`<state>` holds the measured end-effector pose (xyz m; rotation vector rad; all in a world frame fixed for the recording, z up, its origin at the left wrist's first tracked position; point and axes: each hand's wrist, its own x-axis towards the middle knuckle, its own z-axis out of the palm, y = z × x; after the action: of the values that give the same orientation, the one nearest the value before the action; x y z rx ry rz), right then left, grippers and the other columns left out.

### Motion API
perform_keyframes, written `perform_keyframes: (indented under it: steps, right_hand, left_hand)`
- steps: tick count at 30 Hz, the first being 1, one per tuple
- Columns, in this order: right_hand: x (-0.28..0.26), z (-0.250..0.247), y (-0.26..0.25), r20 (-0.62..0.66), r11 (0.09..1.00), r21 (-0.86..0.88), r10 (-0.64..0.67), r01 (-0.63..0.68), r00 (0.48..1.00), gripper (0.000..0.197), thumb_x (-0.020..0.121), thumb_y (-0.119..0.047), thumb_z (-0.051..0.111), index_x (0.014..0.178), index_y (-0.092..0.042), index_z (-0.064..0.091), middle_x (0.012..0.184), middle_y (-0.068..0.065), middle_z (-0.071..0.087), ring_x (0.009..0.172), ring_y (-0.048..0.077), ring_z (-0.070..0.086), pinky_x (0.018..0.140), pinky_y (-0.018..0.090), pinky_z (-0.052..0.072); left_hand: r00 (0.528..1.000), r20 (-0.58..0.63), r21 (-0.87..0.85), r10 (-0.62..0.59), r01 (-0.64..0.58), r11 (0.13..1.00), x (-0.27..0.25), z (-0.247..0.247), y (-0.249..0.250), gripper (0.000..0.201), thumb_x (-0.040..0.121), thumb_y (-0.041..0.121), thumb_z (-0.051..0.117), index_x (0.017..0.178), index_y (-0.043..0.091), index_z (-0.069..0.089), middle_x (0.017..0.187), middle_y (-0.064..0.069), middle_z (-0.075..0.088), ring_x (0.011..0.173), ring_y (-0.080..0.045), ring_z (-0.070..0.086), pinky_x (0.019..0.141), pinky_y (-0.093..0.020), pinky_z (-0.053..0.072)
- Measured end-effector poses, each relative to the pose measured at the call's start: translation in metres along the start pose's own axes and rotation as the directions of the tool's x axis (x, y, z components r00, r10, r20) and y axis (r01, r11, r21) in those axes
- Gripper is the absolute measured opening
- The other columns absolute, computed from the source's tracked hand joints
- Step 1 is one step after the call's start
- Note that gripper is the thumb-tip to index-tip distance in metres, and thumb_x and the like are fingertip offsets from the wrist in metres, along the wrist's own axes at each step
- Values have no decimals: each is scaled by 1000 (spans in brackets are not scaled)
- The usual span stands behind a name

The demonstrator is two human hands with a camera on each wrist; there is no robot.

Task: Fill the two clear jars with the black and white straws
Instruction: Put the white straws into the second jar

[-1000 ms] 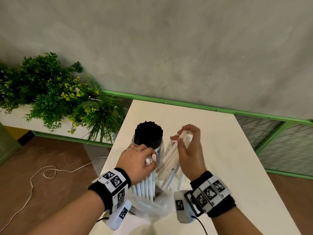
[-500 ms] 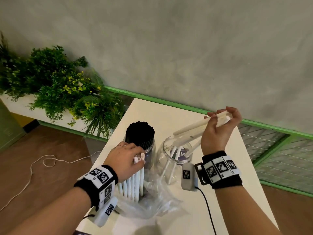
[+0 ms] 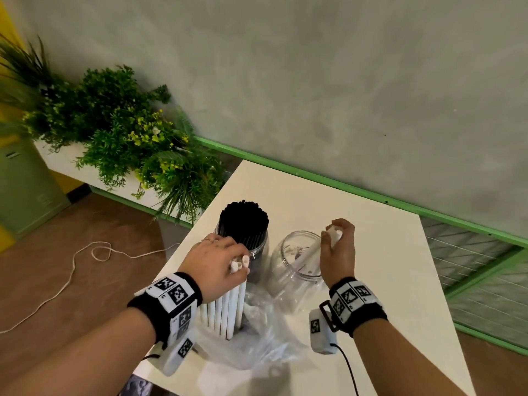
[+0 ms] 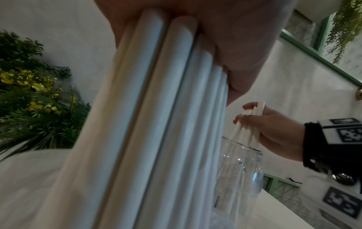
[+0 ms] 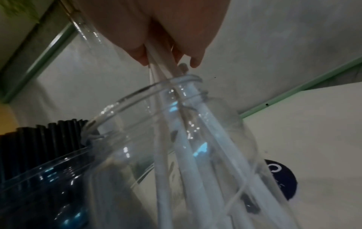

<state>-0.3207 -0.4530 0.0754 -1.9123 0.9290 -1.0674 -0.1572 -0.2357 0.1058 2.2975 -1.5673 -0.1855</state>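
Black straws (image 3: 243, 224) already pack the jar at frame centre, so we're on the white ones: right hand (image 3: 338, 250) pinches a few into the empty jar (image 3: 288, 270) beside it, probably letting go next, while left hand (image 3: 214, 261) grips the upright white bundle (image 3: 225, 310).

Soft, even light fills the sharp but edge-bowed head view, while both wrist views are dim, grainy and motion-blurred, with glints on the clear plastic jar (image 5: 176, 139).
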Motion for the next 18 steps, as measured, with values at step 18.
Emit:
perform_keyframes:
  steps: [18]
  right_hand:
    - [36, -42, -3, 262, 955, -296, 85, -4, 961, 36, 87, -14, 68, 107, -20, 39, 76, 5, 55, 69, 25, 57, 68, 37, 49]
  left_hand:
    - [1000, -14, 14, 23, -23, 1000, 4, 0, -3, 36, 76, 57, 37, 96, 37, 59, 90, 16, 58, 89, -16, 48, 78, -32, 45]
